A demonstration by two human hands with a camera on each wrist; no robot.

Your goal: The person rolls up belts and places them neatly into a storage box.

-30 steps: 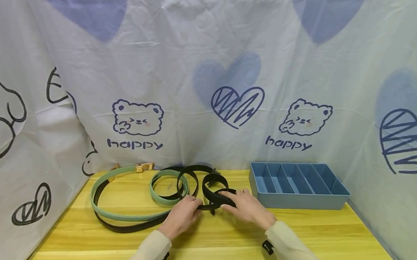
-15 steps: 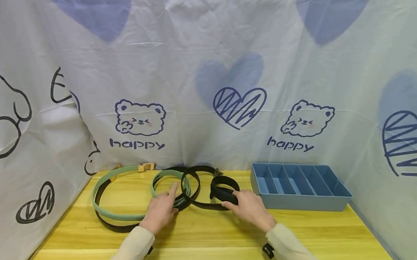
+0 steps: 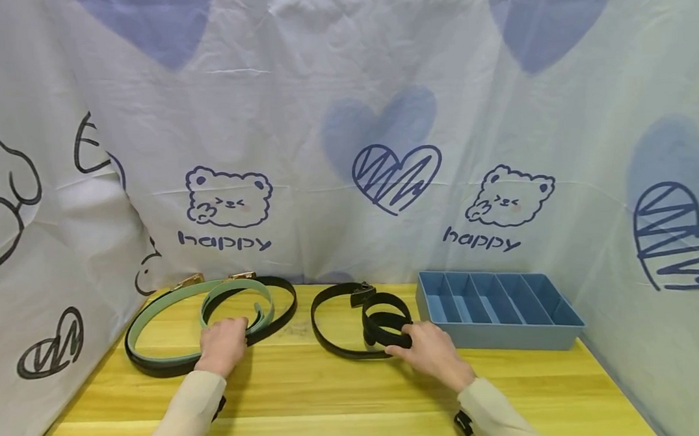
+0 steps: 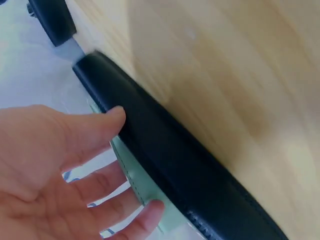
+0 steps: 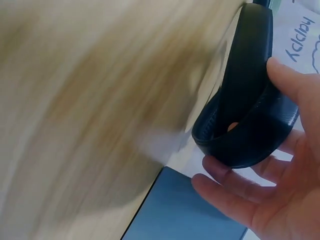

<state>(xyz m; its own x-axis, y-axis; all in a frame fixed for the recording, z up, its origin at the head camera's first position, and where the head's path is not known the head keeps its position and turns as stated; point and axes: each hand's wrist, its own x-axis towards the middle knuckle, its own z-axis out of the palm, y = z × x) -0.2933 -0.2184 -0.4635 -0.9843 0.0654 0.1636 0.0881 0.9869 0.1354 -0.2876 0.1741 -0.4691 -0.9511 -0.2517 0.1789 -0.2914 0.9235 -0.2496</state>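
Note:
My left hand [image 3: 223, 346] is at the near side of a looped green and black belt [image 3: 131, 338], on the left of the table. In the left wrist view my thumb presses its black band [image 4: 175, 150], while fingers lie behind the green band [image 4: 137, 170]. Gold buckle parts [image 3: 189, 281] show at its back. On the right, a black belt [image 3: 332, 350] has a coiled end and a dark buckle [image 3: 362, 294]. My right hand [image 3: 431, 350] grips that coil [image 5: 250, 150] from its right side, thumb along one edge and fingers beneath it; some fingertips are hidden.
A blue divided organizer box [image 3: 507, 338] stands just right of my right hand, its slots facing up. Behind the wooden table [image 3: 357, 400] hangs a white printed curtain [image 3: 304, 116], with more curtain along both sides.
My left hand has moved left, carrying the green and black belt apart from the black belt, which it overlapped before. My right hand has stayed at the black coil.

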